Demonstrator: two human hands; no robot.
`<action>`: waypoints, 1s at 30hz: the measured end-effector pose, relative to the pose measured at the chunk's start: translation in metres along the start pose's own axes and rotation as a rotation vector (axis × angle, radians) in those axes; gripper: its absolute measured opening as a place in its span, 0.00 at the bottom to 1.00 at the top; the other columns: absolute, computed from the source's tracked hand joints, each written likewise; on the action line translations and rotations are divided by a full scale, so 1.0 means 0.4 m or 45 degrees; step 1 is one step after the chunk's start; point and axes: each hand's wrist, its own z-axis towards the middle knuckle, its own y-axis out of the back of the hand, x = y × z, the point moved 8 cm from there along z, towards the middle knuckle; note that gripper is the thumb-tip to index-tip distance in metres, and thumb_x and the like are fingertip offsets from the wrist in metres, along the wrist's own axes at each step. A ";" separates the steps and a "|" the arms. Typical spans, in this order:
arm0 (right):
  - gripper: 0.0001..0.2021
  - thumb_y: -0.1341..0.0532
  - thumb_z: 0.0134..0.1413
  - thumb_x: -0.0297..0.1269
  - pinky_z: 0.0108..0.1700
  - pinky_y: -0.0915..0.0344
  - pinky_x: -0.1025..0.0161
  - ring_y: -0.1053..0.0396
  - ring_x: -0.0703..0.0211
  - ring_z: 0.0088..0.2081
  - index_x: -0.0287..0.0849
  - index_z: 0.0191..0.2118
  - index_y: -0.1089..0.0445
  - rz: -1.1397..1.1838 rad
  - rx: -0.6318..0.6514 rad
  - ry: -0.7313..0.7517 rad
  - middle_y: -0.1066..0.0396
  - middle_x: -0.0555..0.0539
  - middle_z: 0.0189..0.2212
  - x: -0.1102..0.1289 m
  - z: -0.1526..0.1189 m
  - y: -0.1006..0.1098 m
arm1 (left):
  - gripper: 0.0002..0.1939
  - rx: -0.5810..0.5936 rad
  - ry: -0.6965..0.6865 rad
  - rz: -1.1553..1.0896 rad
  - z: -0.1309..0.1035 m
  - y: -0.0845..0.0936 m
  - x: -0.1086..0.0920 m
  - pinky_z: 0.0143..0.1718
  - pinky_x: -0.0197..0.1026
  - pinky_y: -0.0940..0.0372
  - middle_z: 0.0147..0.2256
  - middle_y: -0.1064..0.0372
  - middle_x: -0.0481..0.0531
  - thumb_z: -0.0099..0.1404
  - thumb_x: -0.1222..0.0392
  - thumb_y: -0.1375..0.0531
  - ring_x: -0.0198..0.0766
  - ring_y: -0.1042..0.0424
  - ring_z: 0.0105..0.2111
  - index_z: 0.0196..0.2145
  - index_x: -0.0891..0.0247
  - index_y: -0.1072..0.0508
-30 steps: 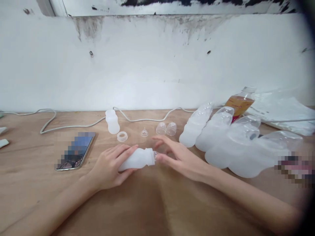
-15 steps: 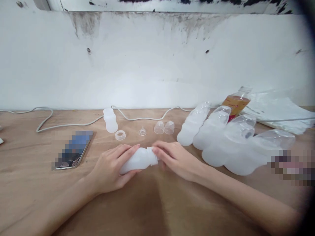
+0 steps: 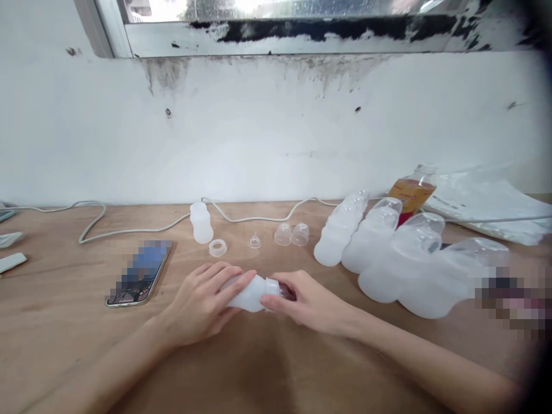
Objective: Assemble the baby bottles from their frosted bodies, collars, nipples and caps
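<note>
A frosted white bottle [image 3: 250, 294] lies on its side above the wooden table, its neck pointing right. My left hand [image 3: 207, 302] is wrapped round the bottle's body. At the neck, the fingers of my right hand [image 3: 302, 299] grip the white collar [image 3: 271, 286], and a clear part shows between them. Beyond my hands stand another frosted bottle [image 3: 201, 223], a white ring [image 3: 218, 248], a clear teat [image 3: 255, 240] and two clear domed caps [image 3: 291, 234].
Several frosted bottles with clear caps [image 3: 405, 259] lie at the right, before a drink bottle [image 3: 411, 192] and plastic bags [image 3: 487, 201]. A phone [image 3: 142, 273] lies at the left. A white cable [image 3: 129, 233] runs along the wall.
The view has tilted up, showing more of the window. My right hand has shifted its hold at the bottle's neck, where a clear part now shows between its fingers.
</note>
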 end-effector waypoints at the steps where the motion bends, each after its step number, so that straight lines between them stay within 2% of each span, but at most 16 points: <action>1: 0.21 0.49 0.50 0.54 0.17 0.53 0.71 0.49 0.71 0.15 0.38 0.25 0.44 0.152 0.071 -0.066 0.47 0.55 0.14 -0.005 0.001 -0.011 | 0.21 -0.045 -0.038 0.048 -0.001 0.007 -0.005 0.38 0.44 0.38 0.44 0.35 0.57 0.61 0.60 0.48 0.42 0.36 0.41 0.52 0.66 0.42; 4: 0.21 0.49 0.49 0.56 0.13 0.60 0.72 0.55 0.73 0.11 0.39 0.25 0.46 0.522 0.267 -0.240 0.55 0.59 0.09 -0.011 -0.006 -0.050 | 0.20 -0.161 -0.100 0.103 -0.006 0.021 -0.013 0.38 0.44 0.38 0.42 0.34 0.56 0.61 0.61 0.47 0.43 0.36 0.40 0.51 0.67 0.41; 8: 0.22 0.49 0.48 0.57 0.12 0.62 0.72 0.58 0.74 0.10 0.40 0.27 0.45 0.717 0.340 -0.352 0.58 0.61 0.11 -0.013 -0.016 -0.073 | 0.21 -0.227 -0.106 0.140 -0.012 0.021 -0.015 0.40 0.45 0.39 0.42 0.34 0.56 0.60 0.62 0.45 0.43 0.37 0.41 0.51 0.66 0.41; 10: 0.22 0.53 0.51 0.57 0.13 0.57 0.71 0.50 0.72 0.12 0.39 0.29 0.43 0.542 0.364 -0.303 0.52 0.58 0.12 -0.007 -0.018 -0.061 | 0.21 -0.234 -0.093 0.158 -0.012 0.016 -0.015 0.40 0.45 0.39 0.42 0.34 0.56 0.59 0.63 0.45 0.43 0.36 0.41 0.51 0.66 0.41; 12: 0.24 0.57 0.54 0.56 0.20 0.46 0.69 0.39 0.67 0.20 0.38 0.29 0.39 0.173 0.307 -0.188 0.40 0.51 0.18 0.005 -0.011 -0.021 | 0.22 -0.222 -0.036 0.137 -0.012 0.007 -0.008 0.40 0.44 0.38 0.41 0.34 0.56 0.58 0.63 0.44 0.43 0.35 0.40 0.51 0.66 0.41; 13: 0.25 0.59 0.55 0.55 0.26 0.42 0.67 0.35 0.63 0.26 0.38 0.30 0.37 -0.044 0.216 -0.122 0.35 0.48 0.23 0.014 -0.003 0.012 | 0.22 -0.219 0.012 0.113 -0.012 0.002 0.000 0.40 0.43 0.38 0.41 0.34 0.56 0.58 0.62 0.44 0.42 0.35 0.40 0.51 0.66 0.41; 15: 0.24 0.60 0.58 0.51 0.40 0.41 0.61 0.35 0.57 0.38 0.39 0.35 0.35 -0.485 -0.108 -0.030 0.33 0.43 0.35 0.038 0.019 0.100 | 0.23 -0.224 0.130 0.058 -0.017 -0.008 0.019 0.40 0.42 0.37 0.41 0.34 0.56 0.58 0.60 0.45 0.41 0.35 0.40 0.52 0.65 0.42; 17: 0.22 0.57 0.58 0.48 0.48 0.45 0.57 0.41 0.51 0.48 0.37 0.46 0.39 -0.927 -0.449 -0.087 0.38 0.39 0.45 0.049 0.041 0.182 | 0.24 -0.255 0.252 0.019 -0.025 -0.013 0.041 0.40 0.41 0.37 0.42 0.35 0.55 0.58 0.59 0.45 0.41 0.35 0.41 0.52 0.63 0.42; 18: 0.23 0.53 0.56 0.47 0.50 0.48 0.56 0.46 0.49 0.52 0.35 0.51 0.43 -1.115 -0.530 -0.172 0.42 0.36 0.49 0.043 0.057 0.208 | 0.23 -0.272 0.305 0.000 -0.029 -0.014 0.050 0.40 0.40 0.37 0.42 0.35 0.55 0.58 0.59 0.45 0.40 0.35 0.41 0.52 0.62 0.42; 20: 0.31 0.44 0.50 0.46 0.52 0.52 0.50 0.55 0.41 0.56 0.31 0.55 0.49 -1.316 -0.506 -0.411 0.49 0.31 0.53 0.002 0.097 0.230 | 0.23 -0.303 0.390 -0.038 -0.035 -0.015 0.067 0.42 0.40 0.37 0.43 0.36 0.55 0.57 0.57 0.44 0.40 0.34 0.42 0.51 0.62 0.41; 22: 0.34 0.38 0.43 0.44 0.48 0.48 0.44 0.52 0.34 0.54 0.28 0.53 0.47 -1.317 -0.411 -0.575 0.47 0.27 0.51 -0.041 0.134 0.228 | 0.24 -0.327 0.452 -0.076 -0.039 -0.013 0.080 0.43 0.41 0.37 0.43 0.36 0.56 0.57 0.55 0.44 0.40 0.34 0.42 0.50 0.62 0.41; 24: 0.29 0.38 0.43 0.42 0.45 0.43 0.46 0.43 0.40 0.49 0.30 0.50 0.42 -1.277 -0.312 -0.627 0.41 0.31 0.47 -0.067 0.162 0.209 | 0.24 -0.338 0.511 -0.117 -0.041 -0.011 0.091 0.43 0.41 0.37 0.44 0.36 0.56 0.57 0.54 0.44 0.41 0.34 0.42 0.50 0.62 0.41; 27: 0.18 0.44 0.52 0.37 0.44 0.39 0.53 0.37 0.54 0.45 0.36 0.48 0.40 -1.245 -0.222 -0.586 0.37 0.41 0.44 -0.068 0.178 0.176 | 0.24 -0.357 0.578 -0.190 -0.043 -0.008 0.103 0.44 0.42 0.37 0.45 0.36 0.55 0.57 0.54 0.44 0.41 0.35 0.44 0.51 0.61 0.41; 30: 0.16 0.46 0.53 0.28 0.43 0.39 0.56 0.36 0.55 0.43 0.34 0.49 0.41 -1.222 -0.233 -0.515 0.35 0.41 0.41 -0.043 0.166 0.166 | 0.23 -0.379 0.626 -0.259 -0.047 -0.006 0.114 0.46 0.44 0.39 0.46 0.37 0.55 0.57 0.54 0.44 0.41 0.36 0.46 0.50 0.60 0.41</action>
